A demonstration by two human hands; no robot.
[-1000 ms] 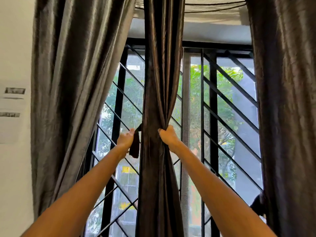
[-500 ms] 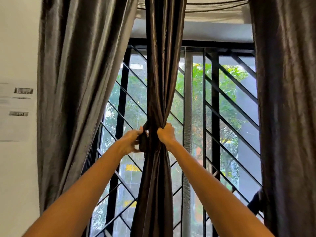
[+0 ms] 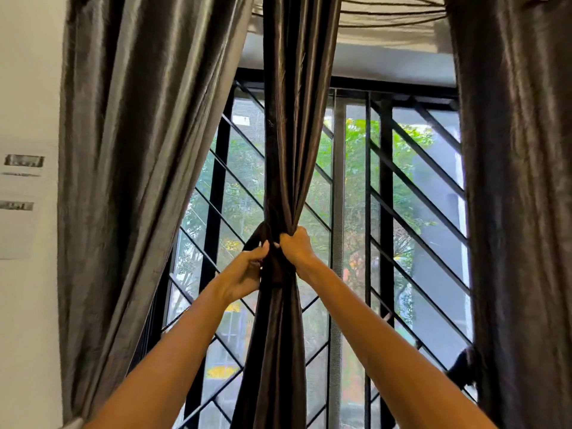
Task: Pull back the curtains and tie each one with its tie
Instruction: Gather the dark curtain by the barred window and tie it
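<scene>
My left hand (image 3: 244, 270) just closed in on the middle curtain (image 3: 291, 150), pinching the tie (image 3: 261, 235). My right hand (image 3: 297, 246) is clamped on the bunch, so knotting's next, I reckon.

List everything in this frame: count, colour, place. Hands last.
middle curtain: 1, dark brown, centre, bunched at the hands
tie: 1, dark, looped at the left of the bunch
left curtain: 1, grey-brown, left, hanging aslant
right curtain: 1, dark grey-brown, right edge
second tie: 1, dark, low on the right curtain's inner edge
window grille: 1, black bars, behind the curtains
papers: count unclear, white, left wall
left hand: pinches the tie
right hand: grips the middle curtain
</scene>
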